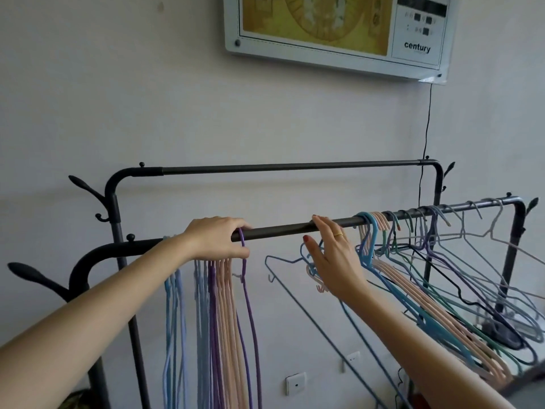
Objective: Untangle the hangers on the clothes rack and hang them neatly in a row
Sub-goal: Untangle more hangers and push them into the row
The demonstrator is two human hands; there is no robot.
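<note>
Head view, and we start far left with the black clothes rack [115, 202], its leaf-shaped hooks sticking out from the post. Along the near rail [280, 230] hangs a tidy row of hangers [206, 305], blue, then purple, then peach, all hanging straight down side by side. Left hand [219, 239] sits right on top of that row, fingers curled over the rail and thumb below, pinching the hook of a purple hanger [250, 305] at the row's right end. Bare rail next, then the right hand [333, 255], fingers spread and straight, fingertips touching the rail, a gold ring showing. Just behind its palm hang a blue hanger [283, 258] and a small knot of hooks. Further right, a tangled bunch of hangers [427, 276] slants off the rail, crossing one another. Above, a framed panel [339, 33] hangs on the wall.
</note>
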